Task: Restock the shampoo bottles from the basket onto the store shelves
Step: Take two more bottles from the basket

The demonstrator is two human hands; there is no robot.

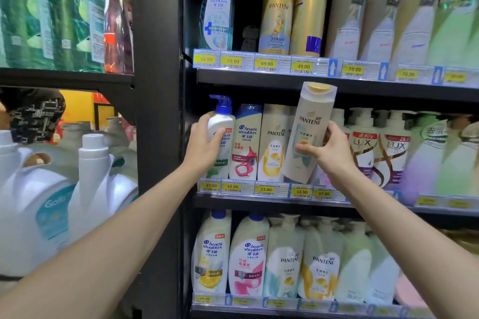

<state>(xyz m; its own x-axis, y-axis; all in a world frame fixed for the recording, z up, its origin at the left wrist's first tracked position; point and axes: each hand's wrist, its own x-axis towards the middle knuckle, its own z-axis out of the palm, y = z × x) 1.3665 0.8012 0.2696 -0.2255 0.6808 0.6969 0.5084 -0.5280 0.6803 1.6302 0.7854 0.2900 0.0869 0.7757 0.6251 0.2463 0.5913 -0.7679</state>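
Gripping tilted Pantene bottle (308, 132), right hand (329, 149) is holding it before middle shelf (259, 203), base just above price rail; left hand (204, 142) is clasping pump bottle (223, 122) at shelf's left end; risk: slanted base is likely snagging rail or toppling neighbouring bottles (272, 145).

Cream bottle (308, 124) with gold cap gripped by the right hand (331, 150), white pump bottle (220, 122) with blue top gripped by the left hand (202, 145), gold bottles (277, 13) above both grips, yellow price tags (265, 189) below them, black shelf (259, 204).
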